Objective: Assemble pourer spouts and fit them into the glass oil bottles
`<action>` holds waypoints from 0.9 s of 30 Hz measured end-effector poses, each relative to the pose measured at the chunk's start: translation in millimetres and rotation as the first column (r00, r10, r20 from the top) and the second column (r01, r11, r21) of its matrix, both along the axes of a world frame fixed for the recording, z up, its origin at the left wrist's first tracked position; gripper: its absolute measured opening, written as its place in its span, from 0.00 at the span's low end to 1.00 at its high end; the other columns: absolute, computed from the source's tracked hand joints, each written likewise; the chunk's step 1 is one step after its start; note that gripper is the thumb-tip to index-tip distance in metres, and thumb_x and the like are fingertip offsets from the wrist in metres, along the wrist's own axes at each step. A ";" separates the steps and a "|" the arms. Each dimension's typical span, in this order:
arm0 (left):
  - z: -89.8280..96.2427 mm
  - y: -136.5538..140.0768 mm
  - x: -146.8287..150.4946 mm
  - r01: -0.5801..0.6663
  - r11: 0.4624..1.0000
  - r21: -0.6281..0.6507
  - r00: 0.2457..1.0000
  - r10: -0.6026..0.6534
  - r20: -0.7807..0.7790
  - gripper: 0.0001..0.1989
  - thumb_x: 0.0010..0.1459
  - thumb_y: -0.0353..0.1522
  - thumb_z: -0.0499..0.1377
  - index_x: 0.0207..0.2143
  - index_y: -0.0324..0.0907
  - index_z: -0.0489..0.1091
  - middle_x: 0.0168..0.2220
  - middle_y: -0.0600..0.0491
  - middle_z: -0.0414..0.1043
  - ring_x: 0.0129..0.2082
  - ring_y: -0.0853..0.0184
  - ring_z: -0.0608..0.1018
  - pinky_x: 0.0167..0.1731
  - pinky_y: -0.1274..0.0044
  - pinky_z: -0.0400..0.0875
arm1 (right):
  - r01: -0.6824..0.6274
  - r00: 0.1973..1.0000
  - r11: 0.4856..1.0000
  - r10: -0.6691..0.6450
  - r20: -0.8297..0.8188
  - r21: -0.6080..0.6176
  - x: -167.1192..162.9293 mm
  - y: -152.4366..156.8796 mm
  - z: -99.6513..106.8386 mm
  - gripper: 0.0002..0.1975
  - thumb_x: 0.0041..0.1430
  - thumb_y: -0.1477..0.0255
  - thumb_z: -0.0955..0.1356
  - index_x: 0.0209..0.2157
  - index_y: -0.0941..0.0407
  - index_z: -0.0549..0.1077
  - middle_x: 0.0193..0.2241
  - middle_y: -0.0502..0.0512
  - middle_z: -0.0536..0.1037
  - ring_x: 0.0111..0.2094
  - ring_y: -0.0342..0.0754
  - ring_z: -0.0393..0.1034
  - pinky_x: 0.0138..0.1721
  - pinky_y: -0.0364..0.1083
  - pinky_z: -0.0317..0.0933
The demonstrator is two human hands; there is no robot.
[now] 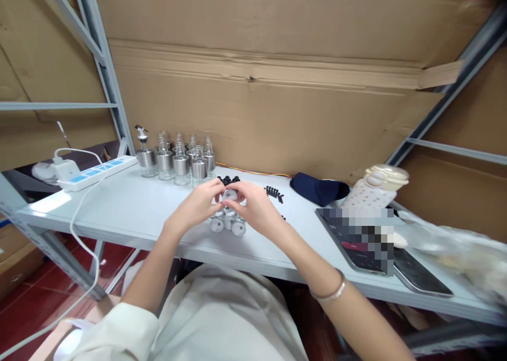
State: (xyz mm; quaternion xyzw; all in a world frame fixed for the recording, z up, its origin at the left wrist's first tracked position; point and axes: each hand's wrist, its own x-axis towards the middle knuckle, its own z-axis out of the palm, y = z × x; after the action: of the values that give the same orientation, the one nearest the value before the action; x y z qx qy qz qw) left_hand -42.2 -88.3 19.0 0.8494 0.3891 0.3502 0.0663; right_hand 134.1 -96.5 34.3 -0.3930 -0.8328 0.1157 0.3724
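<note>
Between the fingertips of my left hand (205, 200) and my right hand (253, 205) is a small round white cap (229, 195), gripped from both sides. Several more white caps (238, 228) stand grouped on the table just below my hands. Behind my fingers sit black stoppers (228, 180), partly hidden. Small black spout-like pieces (273, 192) lie in a row to the right of my right hand. To the left, several glass bottles with metal sleeves (181, 165) stand together; one bottle (147, 158) has a pouring spout on top.
A white power strip (99, 172) with a plugged-in charger and cable lies at the left end of the table (130, 213). At right are a dark blue cap (319, 189), a dotted drink bottle (374, 187), a tablet, a phone (422, 271) and a plastic bag (467, 255). Cardboard walls the back.
</note>
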 end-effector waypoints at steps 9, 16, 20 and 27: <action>1.1 -1.6 4.1 0.075 0.984 -0.162 0.997 -0.072 0.028 0.14 0.64 0.39 0.49 0.38 0.41 0.70 0.40 0.50 0.69 0.41 0.65 0.72 0.44 0.73 0.66 | 0.343 0.857 0.920 -0.389 -0.337 -0.190 40.9 -34.3 -63.2 0.15 0.56 0.68 0.63 0.42 0.58 0.73 0.39 0.60 0.77 0.30 0.47 0.72 0.31 0.46 0.66; -18.6 13.8 -0.6 0.029 0.904 -0.427 0.986 -0.096 -0.137 0.45 0.49 0.51 0.62 0.63 0.44 0.48 0.66 0.43 0.43 0.65 0.53 0.53 0.61 0.67 0.53 | 0.439 0.842 0.854 -0.499 -0.203 -0.280 38.1 -32.1 -87.5 0.15 0.55 0.61 0.64 0.38 0.57 0.73 0.29 0.58 0.79 0.32 0.53 0.73 0.37 0.50 0.63; -24.1 16.7 2.8 0.068 0.881 -0.468 0.973 -0.162 -0.164 0.43 0.49 0.51 0.61 0.62 0.44 0.51 0.65 0.44 0.46 0.63 0.53 0.57 0.59 0.69 0.57 | 0.423 0.874 0.884 -0.456 -0.168 -0.200 38.4 -31.7 -89.3 0.13 0.56 0.62 0.63 0.32 0.56 0.74 0.32 0.59 0.79 0.35 0.54 0.71 0.39 0.50 0.62; -18.9 14.2 1.2 0.057 0.864 -0.501 0.968 -0.170 -0.182 0.36 0.52 0.46 0.62 0.60 0.43 0.56 0.63 0.45 0.50 0.61 0.55 0.61 0.57 0.70 0.61 | 0.402 0.865 0.889 -0.447 -0.228 -0.219 43.8 -28.7 -92.3 0.14 0.56 0.63 0.62 0.32 0.57 0.74 0.30 0.59 0.78 0.31 0.52 0.69 0.36 0.49 0.61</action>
State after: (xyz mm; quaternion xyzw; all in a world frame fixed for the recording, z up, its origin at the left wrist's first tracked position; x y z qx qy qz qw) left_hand -41.0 -74.1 0.1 0.8596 0.4192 0.1389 0.2572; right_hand 177.9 -125.2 -58.1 -0.5764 -0.6540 0.1515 0.4658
